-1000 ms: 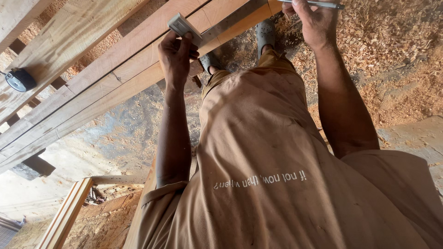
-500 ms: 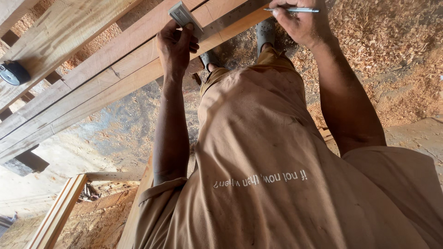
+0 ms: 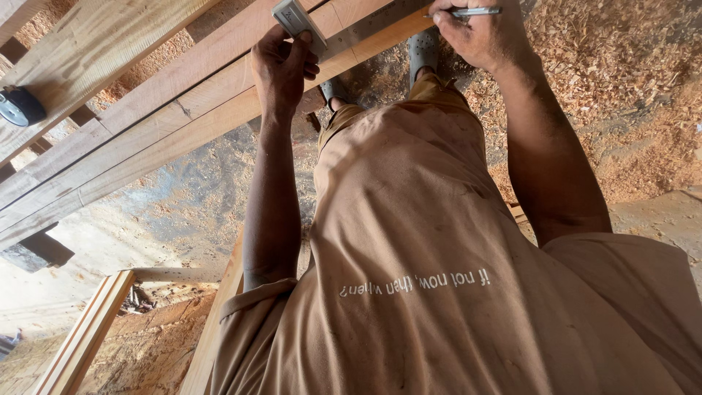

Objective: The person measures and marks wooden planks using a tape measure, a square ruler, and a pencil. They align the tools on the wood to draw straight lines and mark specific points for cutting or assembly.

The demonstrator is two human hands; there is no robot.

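Long pale timber boards (image 3: 146, 124) run slantwise across the upper left, laid side by side with narrow dark seams between them; their faces are smooth-sawn, their edges square. A round black and silver tape measure (image 3: 16, 106) sits on the far board at the left edge, well apart from the hands. Loose wood shavings (image 3: 621, 80) cover the ground to the right and under the boards, coarse and curly. A grey clog (image 3: 422, 50) shows below the board edge, between the two arms.

The left hand (image 3: 284, 69) presses on the near board, its fingers closed around the grey stock of a metal try square (image 3: 300, 20); the flat steel blade of the square lies across the board toward the right hand. The right hand (image 3: 479, 36) holds a slim silver pen (image 3: 468, 12) pinched between thumb and fingers, lying level at the top of the view, just beside the blade's end at the board edge.

A tan shirt fills the lower middle. A narrow wooden frame (image 3: 88, 336) lies at lower left, with bare floor between it and the boards
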